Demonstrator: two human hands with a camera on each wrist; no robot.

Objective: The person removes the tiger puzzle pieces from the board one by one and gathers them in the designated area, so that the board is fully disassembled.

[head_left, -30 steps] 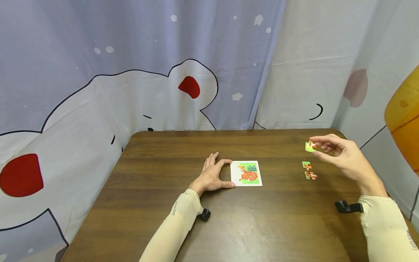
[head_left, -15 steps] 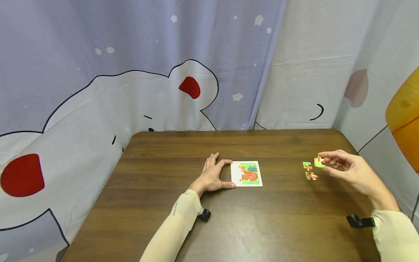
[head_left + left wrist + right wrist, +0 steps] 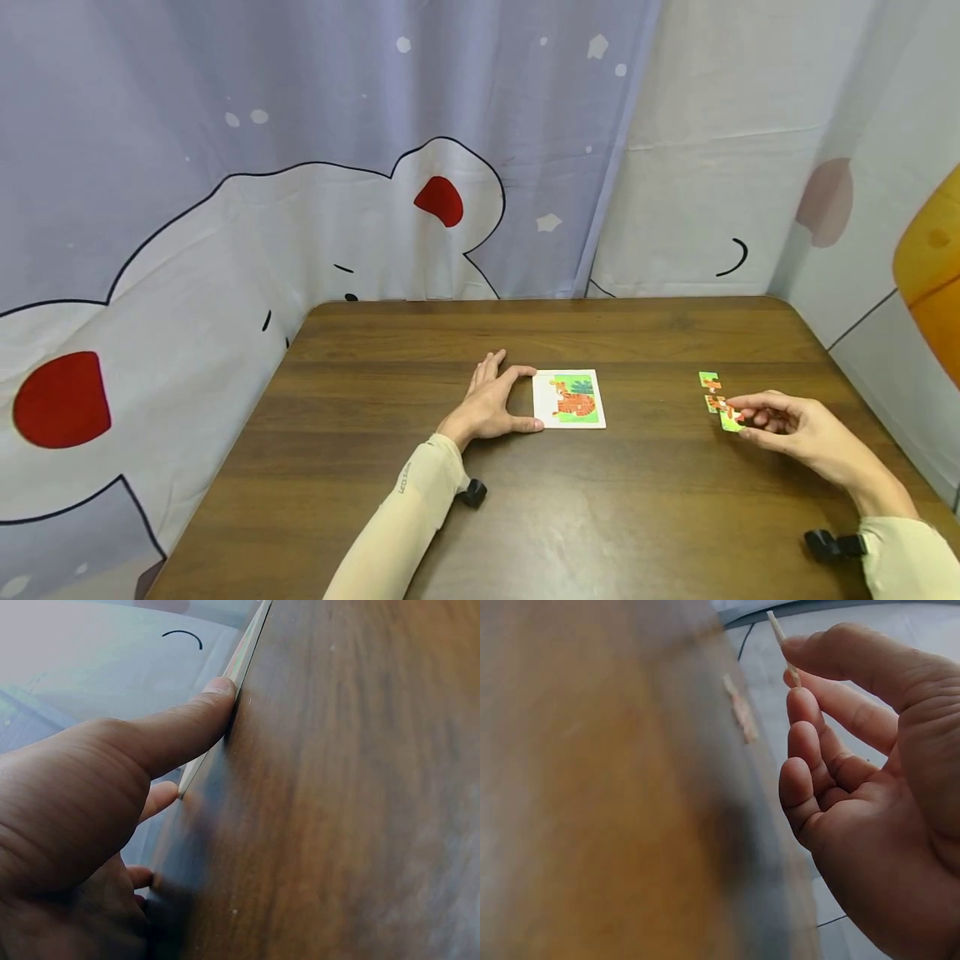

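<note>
White puzzle tray (image 3: 545,400) holds partial tiger picture (image 3: 576,405).

Cream sleeves (image 3: 405,517) carry black wrist cameras (image 3: 472,493), the left also dark lettering (image 3: 405,477)

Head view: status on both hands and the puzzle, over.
Left hand holds puzzle board at left corners. Right hand pinches puzzle piece. Two loose pieces close by, lower one partly hidden.
</note>
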